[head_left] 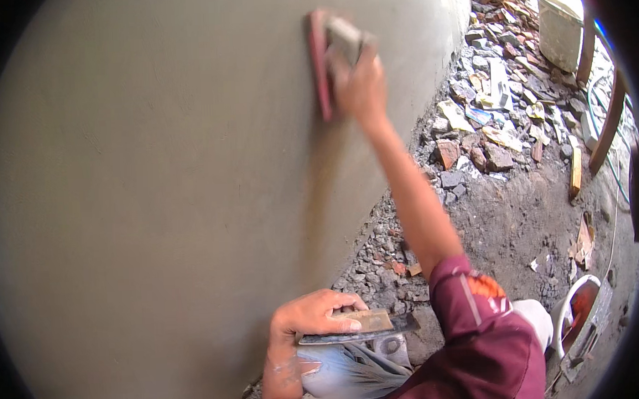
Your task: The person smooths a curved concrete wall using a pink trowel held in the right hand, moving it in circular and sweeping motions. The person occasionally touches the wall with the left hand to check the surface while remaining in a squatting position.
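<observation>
A grey plastered wall point(154, 178) fills the left and middle of the view, its surface damp-looking and mostly smooth. My right hand point(364, 83), arm stretched far forward, is closed round the pale handle of a reddish plastering float point(319, 67). The float's long narrow edge shows at the wall; hand and tool are slightly blurred. Low in the view, my left hand point(312, 315) grips a second plastering float point(371, 320), with a worn tan handle and a thin dark plate. This one is held level above my knee, close to the wall.
Broken brick and stone rubble point(485, 146) lies along the wall's foot. A dirty pale bucket point(560, 33) stands at the far right. Near my right side are a white bucket point(577, 295) and a flat metal tool point(589, 341). Dark curved legs point(607, 126) and a thin hose stand farther right.
</observation>
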Demonstrator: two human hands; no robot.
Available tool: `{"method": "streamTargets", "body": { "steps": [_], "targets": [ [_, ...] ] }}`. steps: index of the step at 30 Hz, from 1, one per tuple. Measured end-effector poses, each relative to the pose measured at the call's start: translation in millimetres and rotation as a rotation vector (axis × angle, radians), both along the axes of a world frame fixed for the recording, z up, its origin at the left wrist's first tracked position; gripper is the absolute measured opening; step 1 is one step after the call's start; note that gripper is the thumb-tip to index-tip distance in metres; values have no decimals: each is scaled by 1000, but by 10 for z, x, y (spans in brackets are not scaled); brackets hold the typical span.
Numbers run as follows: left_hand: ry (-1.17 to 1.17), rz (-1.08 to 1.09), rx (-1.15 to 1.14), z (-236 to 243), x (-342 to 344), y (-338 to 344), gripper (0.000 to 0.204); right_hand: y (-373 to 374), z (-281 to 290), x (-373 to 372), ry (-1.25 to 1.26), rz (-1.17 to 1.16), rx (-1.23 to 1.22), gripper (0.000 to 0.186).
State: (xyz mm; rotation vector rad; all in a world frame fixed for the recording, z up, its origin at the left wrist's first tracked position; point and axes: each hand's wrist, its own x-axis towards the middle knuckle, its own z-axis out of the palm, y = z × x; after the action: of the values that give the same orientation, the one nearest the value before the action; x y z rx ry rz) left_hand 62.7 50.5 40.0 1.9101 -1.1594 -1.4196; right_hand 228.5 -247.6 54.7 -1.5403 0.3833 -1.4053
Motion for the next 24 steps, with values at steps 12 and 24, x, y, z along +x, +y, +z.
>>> {"method": "streamTargets", "body": {
  "steps": [12,24],
  "targets": [
    [-79,60,142,-158,36,-67,46,793,-1204,-322,-20,-38,-134,69],
    [107,218,114,-132,109,1,44,1477,-1763,-847,97,141,-16,61]
  ]
}}
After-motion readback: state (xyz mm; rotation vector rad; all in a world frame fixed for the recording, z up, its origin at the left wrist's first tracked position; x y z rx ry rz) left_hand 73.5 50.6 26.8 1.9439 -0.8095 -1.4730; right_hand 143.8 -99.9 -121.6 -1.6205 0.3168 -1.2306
